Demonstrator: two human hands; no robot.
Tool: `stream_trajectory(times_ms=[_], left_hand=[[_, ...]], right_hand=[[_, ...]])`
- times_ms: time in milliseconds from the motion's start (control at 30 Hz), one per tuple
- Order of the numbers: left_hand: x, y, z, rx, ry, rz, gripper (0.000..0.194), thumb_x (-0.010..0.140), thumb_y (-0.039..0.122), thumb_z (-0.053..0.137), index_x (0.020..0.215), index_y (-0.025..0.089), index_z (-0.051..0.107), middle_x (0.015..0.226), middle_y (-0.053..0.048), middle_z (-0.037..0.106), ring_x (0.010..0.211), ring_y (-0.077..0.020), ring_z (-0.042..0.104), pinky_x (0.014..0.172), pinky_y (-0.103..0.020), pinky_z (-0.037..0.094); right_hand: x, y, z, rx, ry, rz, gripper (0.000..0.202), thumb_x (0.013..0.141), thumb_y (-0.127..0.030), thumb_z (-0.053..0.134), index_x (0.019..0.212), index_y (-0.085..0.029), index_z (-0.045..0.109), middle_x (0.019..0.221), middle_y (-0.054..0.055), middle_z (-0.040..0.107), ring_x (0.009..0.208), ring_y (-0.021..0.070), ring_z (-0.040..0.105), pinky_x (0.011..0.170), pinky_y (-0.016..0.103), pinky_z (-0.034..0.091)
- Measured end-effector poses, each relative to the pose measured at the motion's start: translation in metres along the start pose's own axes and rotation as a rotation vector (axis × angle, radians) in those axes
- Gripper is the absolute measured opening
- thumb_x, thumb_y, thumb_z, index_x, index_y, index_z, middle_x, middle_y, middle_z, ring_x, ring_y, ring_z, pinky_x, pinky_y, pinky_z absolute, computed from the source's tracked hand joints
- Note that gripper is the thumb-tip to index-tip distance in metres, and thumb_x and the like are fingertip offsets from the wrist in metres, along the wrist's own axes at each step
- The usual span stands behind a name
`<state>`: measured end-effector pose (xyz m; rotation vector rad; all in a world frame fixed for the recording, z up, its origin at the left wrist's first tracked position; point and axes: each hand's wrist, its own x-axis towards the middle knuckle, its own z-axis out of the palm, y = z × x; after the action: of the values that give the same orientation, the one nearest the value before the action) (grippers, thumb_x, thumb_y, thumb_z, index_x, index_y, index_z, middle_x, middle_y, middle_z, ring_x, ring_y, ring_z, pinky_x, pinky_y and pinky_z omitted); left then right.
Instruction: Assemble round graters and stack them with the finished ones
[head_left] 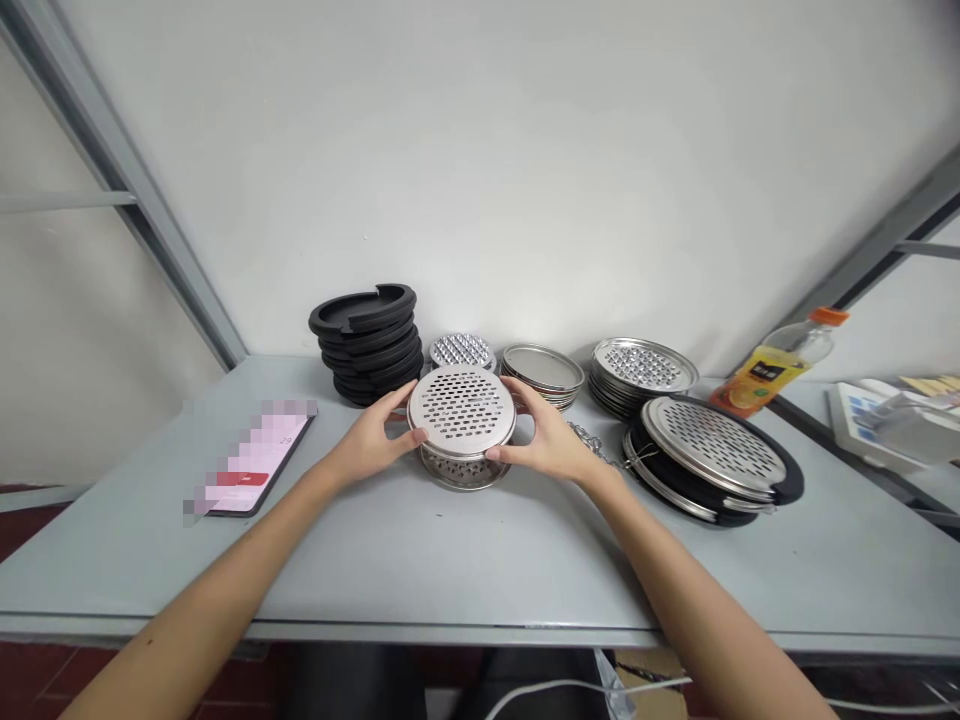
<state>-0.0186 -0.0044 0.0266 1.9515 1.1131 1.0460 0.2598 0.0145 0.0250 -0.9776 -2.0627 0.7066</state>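
Observation:
My left hand (380, 433) grips the left edge of a round metal grater plate (463, 408) with oval holes, thumb in front and fingers behind. On the opposite edge, my right hand (541, 436) holds the same plate between thumb and fingers. The plate is over another perforated metal disc (465, 473), whose front rim shows below it; whether the two touch is unclear. Just behind stands a grater disc with raised teeth (462, 350). A stack of plain metal discs (543, 368) is near my right fingertips.
Black rings (369, 345) are stacked at the back left, near a phone (262, 460). Toothed metal discs (645, 368), black-rimmed grater assemblies (716, 450), a small chain (589, 437) and an orange-capped bottle (776, 367) lie rightward on the grey table (450, 580).

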Motion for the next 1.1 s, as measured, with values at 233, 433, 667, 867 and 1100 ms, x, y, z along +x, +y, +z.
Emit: stream_trajectory(times_ms=[233, 433, 667, 867, 1100], left_hand=[[-0.002, 0.001, 0.003, 0.296, -0.077, 0.047, 0.09, 0.06, 0.055, 0.081, 0.137, 0.022, 0.048, 0.137, -0.011, 0.053, 0.124, -0.0348, 0.049, 0.105, -0.045, 0.04], [-0.003, -0.003, 0.008, 0.355, -0.13, 0.062, 0.086, 0.062, 0.056, 0.079, 0.135, 0.021, 0.05, 0.134, -0.012, 0.056, 0.122, -0.0345, 0.051, 0.103, -0.045, 0.041], [-0.006, -0.009, 0.008, 0.514, -0.171, 0.035, 0.094, 0.064, 0.064, 0.074, 0.141, 0.019, 0.043, 0.135, -0.013, 0.054, 0.122, -0.0329, 0.05, 0.104, -0.045, 0.039], [-0.006, -0.008, 0.009, 0.584, -0.192, 0.093, 0.094, 0.065, 0.067, 0.07, 0.141, 0.019, 0.043, 0.133, -0.013, 0.056, 0.119, -0.0319, 0.052, 0.101, -0.043, 0.041], [-0.007, -0.01, 0.01, 0.604, -0.199, 0.1, 0.092, 0.065, 0.068, 0.07, 0.14, 0.022, 0.043, 0.132, -0.012, 0.056, 0.12, -0.0329, 0.051, 0.101, -0.043, 0.04]], right_hand=[[-0.005, 0.007, -0.008, -0.038, -0.088, 0.013, 0.093, 0.061, -0.051, 0.08, 0.138, -0.019, 0.038, 0.14, 0.014, 0.047, 0.128, 0.0313, 0.046, 0.109, 0.049, 0.035], [-0.006, 0.013, -0.008, -0.101, -0.153, 0.081, 0.098, 0.059, -0.055, 0.079, 0.138, -0.016, 0.038, 0.141, 0.017, 0.046, 0.129, 0.032, 0.045, 0.109, 0.049, 0.035], [-0.005, 0.016, -0.006, -0.192, -0.182, 0.082, 0.099, 0.055, -0.056, 0.08, 0.137, -0.013, 0.043, 0.135, 0.02, 0.051, 0.123, 0.0341, 0.051, 0.104, 0.051, 0.039], [-0.006, 0.018, -0.005, -0.232, -0.223, 0.042, 0.095, 0.055, -0.057, 0.08, 0.134, -0.013, 0.047, 0.129, 0.018, 0.057, 0.116, 0.0332, 0.056, 0.1, 0.049, 0.044], [-0.005, 0.014, -0.005, -0.25, -0.246, 0.015, 0.092, 0.058, -0.057, 0.078, 0.133, -0.013, 0.048, 0.129, 0.017, 0.058, 0.115, 0.0332, 0.057, 0.098, 0.048, 0.046]])
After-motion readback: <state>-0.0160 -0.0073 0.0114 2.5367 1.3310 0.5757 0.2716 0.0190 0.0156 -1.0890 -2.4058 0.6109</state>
